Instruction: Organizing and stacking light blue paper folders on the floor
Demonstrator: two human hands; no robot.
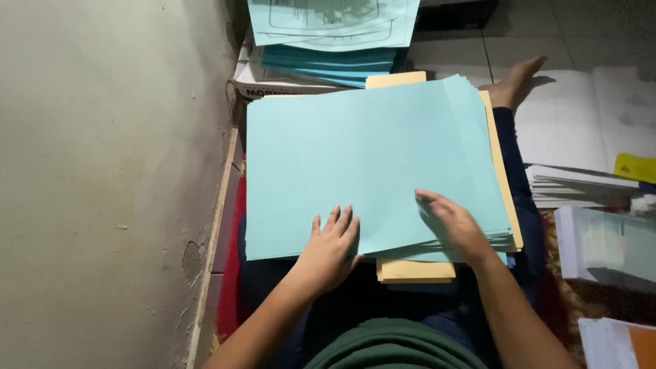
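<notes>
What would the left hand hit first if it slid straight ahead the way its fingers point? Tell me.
The left hand lies flat on the light blue sheets, fingers pointing away from the person. Straight on, it would cross only bare blue paper, then likely meet the darker blue stack on the box beyond, though depth is unclear.

Pale tiled floor (478, 51) carries most of the things, with a patterned dark rug (581, 301) over it at lower right. A white cardboard box (273, 82) stands on the floor against the wall, bearing a stack of teal paper sheets (328, 61). Large white paper sheets (567, 116) lie flat on the tiles at right. Just below them rests a pile of white paper bundles (581, 184). On the rug sit a white paper stack (601, 246) and an orange-and-white booklet (622, 345) at the frame edge.
</notes>
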